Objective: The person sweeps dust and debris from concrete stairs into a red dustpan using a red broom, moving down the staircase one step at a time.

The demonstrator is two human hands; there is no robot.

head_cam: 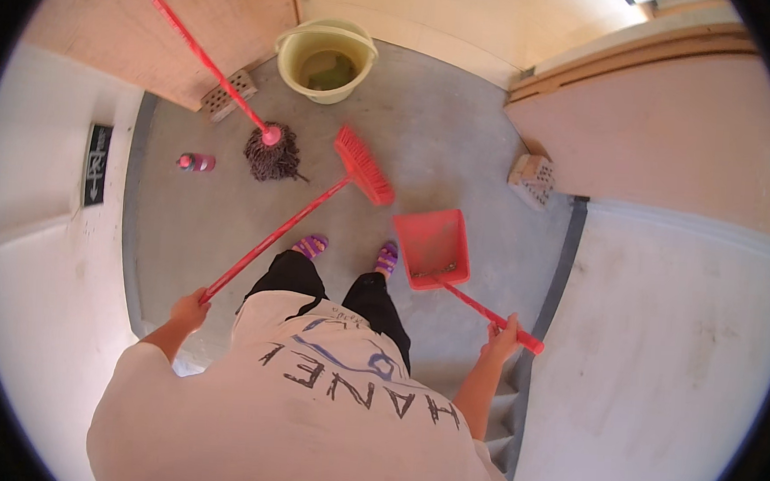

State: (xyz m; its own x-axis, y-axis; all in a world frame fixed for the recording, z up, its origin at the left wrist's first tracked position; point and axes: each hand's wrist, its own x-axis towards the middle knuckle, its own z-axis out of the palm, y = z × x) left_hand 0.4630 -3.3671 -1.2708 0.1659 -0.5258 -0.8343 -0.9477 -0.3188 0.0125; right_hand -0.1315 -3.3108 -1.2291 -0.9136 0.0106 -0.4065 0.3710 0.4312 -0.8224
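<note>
My left hand (189,311) grips the end of a red broom's long handle. The broom head (364,166), with its red bristles, is ahead of my feet, near the middle of the grey floor. On the other side, my right hand (502,337) is closed around the short handle of a red dustpan (432,247). Some dark debris (435,271) lies inside the pan along its back edge. The pan's front lip points toward the broom head, with a gap between them. Whether the dustpan touches the floor is hard to tell.
A mop (272,154) with dark strands and a red handle leans left, near a pink bottle (197,162) on the floor. A yellow bucket (325,90) holds murky water. Bricks (228,95) and a brick block (532,181) sit against wooden doors. Stairs (501,413) descend behind my right side.
</note>
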